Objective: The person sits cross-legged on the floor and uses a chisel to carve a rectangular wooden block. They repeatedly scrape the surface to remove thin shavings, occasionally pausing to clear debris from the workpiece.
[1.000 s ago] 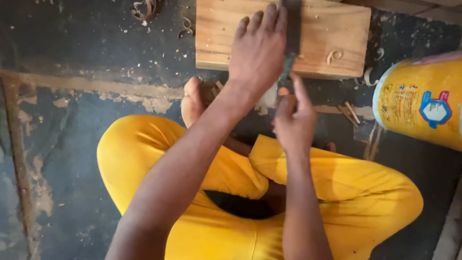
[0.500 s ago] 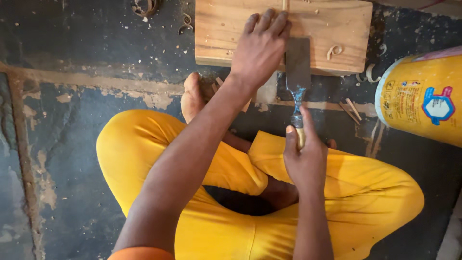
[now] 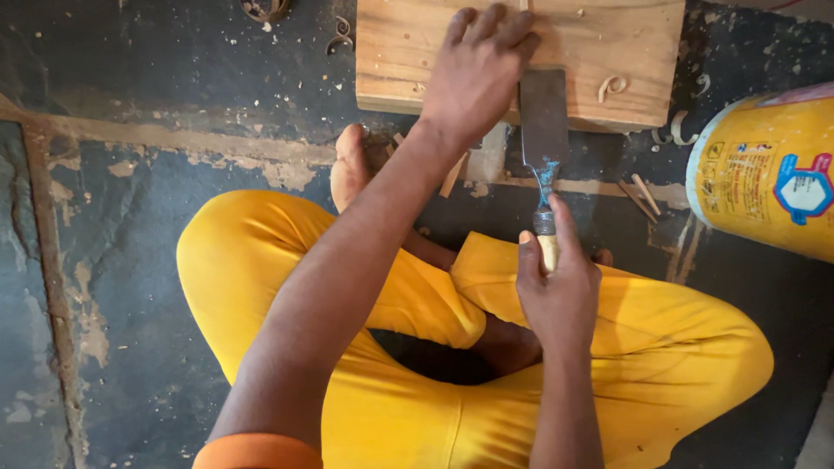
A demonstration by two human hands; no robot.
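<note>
chisel (image 3: pixel 545 130) sits in your right hand (image 3: pixel 556 291): your fingers (image 3: pixel 530 260) are wrapped shut around its pale handle, thumb laid up along the top, and the wide dark blade reaches forward so its far end lies on the near edge of the wooden block (image 3: pixel 608 43). your left hand (image 3: pixel 478 74) rests flat on that block, just left of the blade, fingers spread loosely and gripping nothing, palm pressing down. your left forearm crosses your lap on a long diagonal; your right wrist stays low over your knee. you sit cross-legged in yellow trousers (image 3: pixel 261 278) on the dark floor (image 3: pixel 130 87), a yellow drum (image 3: pixel 764 174) lying to your right, wood shavings (image 3: pixel 339 35) scattered nearby.
</note>
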